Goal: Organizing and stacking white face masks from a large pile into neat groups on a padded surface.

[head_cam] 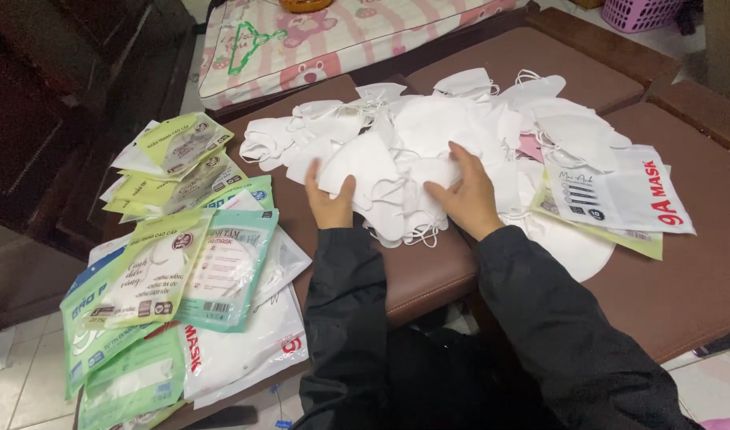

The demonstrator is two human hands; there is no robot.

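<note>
White face masks (429, 135) heaped loose across the middle of a brown padded bench (683, 279), ear loops tangled among them. Left hand (330, 201) pressed on the near left edge of the heap, thumb up over one folded mask (357, 163), fingers tucked under or behind it so the grip cannot be told for sure. Right hand (466, 193) laid flat and spread on the near side of the heap, fingers wide, palm down, clamped on nothing. Black sleeves (540, 318) on both arms, reaching in from the lower edge. Left of the heap, well apart from it, a fanned spread of sealed mask packets (222, 271) in green, teal and yellow-green, overlapping one another and hanging over the bench's left edge. Beneath those, a flat white bag with red lettering (245, 350). Right of the heap, touching its outer masks, another white printed mask bag (620, 195) lying over a green-edged packet. Beyond the bench, a pink patterned mattress (341, 40) with a green clothes hanger (249, 44) on it, and a pink plastic basket (644, 12) at the top right.
</note>
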